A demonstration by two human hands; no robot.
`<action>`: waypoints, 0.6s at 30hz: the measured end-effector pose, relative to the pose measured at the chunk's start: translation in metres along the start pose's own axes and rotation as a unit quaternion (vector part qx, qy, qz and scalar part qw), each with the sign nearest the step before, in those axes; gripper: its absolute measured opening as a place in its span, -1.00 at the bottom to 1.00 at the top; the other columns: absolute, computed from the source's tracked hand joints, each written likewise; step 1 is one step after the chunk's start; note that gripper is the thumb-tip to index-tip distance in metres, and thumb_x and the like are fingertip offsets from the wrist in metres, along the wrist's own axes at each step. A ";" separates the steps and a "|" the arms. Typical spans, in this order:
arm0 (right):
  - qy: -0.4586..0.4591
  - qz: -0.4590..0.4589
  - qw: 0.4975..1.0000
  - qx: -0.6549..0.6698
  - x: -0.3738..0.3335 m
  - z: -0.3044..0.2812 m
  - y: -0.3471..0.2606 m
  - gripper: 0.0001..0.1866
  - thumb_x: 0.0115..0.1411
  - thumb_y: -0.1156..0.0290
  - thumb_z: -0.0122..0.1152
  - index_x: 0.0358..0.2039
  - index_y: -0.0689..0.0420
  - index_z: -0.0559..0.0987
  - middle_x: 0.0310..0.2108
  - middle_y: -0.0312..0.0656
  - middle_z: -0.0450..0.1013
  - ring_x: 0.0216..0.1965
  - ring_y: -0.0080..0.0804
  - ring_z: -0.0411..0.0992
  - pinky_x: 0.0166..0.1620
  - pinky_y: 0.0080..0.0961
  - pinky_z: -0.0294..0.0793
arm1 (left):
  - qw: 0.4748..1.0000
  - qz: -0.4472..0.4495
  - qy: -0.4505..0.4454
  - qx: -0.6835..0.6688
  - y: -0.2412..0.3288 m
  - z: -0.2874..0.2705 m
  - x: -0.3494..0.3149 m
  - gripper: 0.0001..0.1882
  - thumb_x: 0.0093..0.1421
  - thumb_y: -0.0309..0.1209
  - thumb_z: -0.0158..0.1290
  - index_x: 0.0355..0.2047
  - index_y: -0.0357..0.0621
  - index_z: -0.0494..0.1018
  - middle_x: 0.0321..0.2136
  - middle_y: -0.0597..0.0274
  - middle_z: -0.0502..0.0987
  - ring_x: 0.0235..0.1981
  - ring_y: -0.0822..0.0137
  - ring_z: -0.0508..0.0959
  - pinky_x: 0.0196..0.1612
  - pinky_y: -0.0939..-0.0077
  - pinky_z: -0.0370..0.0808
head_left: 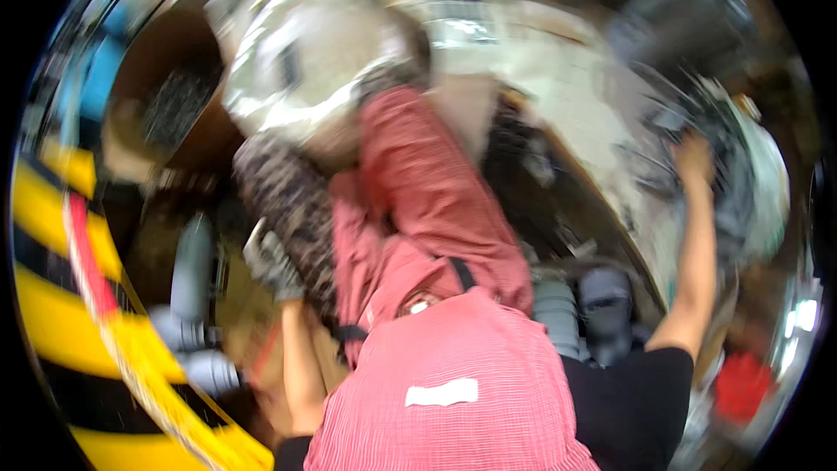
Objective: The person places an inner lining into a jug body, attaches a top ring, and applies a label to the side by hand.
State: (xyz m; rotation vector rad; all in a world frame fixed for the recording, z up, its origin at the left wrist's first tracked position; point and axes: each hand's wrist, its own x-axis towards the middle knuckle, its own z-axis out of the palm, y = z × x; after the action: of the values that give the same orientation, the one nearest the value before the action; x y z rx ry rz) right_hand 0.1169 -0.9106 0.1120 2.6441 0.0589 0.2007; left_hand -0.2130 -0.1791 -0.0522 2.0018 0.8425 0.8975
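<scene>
Right grip (694, 160) at blurred grey pieces (669, 117), gloved left grip (274, 267) beside camouflage cloth (283, 201), closure of each indiscernible

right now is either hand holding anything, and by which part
The gloved left hand shows nothing held. The right hand is at the blurred grey pile; whether it grips anything, and where, cannot be told.

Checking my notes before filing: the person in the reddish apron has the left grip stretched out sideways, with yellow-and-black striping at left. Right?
No: the head view shows the right grip stretched out sideways, not the left grip. The reddish apron and striping stand.
</scene>
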 end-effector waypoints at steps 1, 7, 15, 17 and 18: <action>-0.027 0.005 0.999 -0.023 0.012 0.020 0.020 -0.46 0.25 0.07 0.21 0.11 0.18 0.53 0.12 0.12 0.44 0.13 0.06 0.41 0.14 -0.15 0.43 | 0.999 -0.002 0.007 -0.045 -0.010 -0.002 -0.002 -0.69 0.38 -0.28 0.04 0.00 -0.21 0.55 -0.09 0.09 0.58 -0.02 0.20 0.53 0.12 0.31 0.42; -0.165 -0.042 0.975 0.141 0.034 0.112 0.132 -0.42 0.40 0.18 0.07 0.30 0.27 0.36 0.28 0.13 0.32 0.31 0.04 0.26 0.33 -0.25 0.20 | 0.998 -0.025 0.035 0.042 -0.115 -0.023 0.015 -0.68 0.36 -0.14 0.06 -0.08 -0.08 0.59 -0.13 0.08 0.57 -0.06 0.06 0.54 0.10 0.24 0.44; -0.209 -0.020 0.975 0.077 0.030 0.035 0.107 -0.37 0.43 0.03 0.01 0.32 0.21 0.34 0.29 0.11 0.29 0.25 0.07 0.31 0.27 -0.09 0.32 | 0.892 -0.246 -0.018 0.379 -0.281 -0.098 0.116 -0.51 0.22 -0.12 0.15 0.10 -0.06 0.47 0.15 -0.04 0.44 0.22 -0.06 0.37 0.29 0.16 0.30; -0.157 0.007 0.985 0.063 0.009 -0.008 0.084 -0.47 0.44 0.03 0.00 0.21 0.17 0.42 0.16 0.02 0.38 0.14 -0.01 0.38 0.17 -0.15 0.36 | 0.801 -0.351 -0.146 0.463 -0.311 -0.125 0.133 -0.25 0.21 0.07 0.07 0.30 -0.06 0.27 0.37 0.02 0.21 0.39 -0.03 0.18 0.41 0.08 0.11; -0.090 -0.017 0.994 0.057 -0.001 -0.029 0.068 -0.54 0.44 0.04 0.00 0.12 0.13 0.46 0.08 -0.06 0.41 0.08 -0.08 0.40 0.13 -0.18 0.34 | 0.744 -0.351 -0.199 0.533 -0.323 -0.136 0.137 -0.11 0.18 0.16 0.05 0.40 0.00 0.11 0.44 0.09 0.08 0.45 0.01 0.04 0.45 0.00 -0.07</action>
State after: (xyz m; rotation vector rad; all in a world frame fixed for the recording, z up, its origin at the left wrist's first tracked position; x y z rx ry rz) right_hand 0.1114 -0.9566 0.1693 2.7607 0.0570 -0.0543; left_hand -0.3307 0.1363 -0.2205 2.2566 1.9190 -0.6237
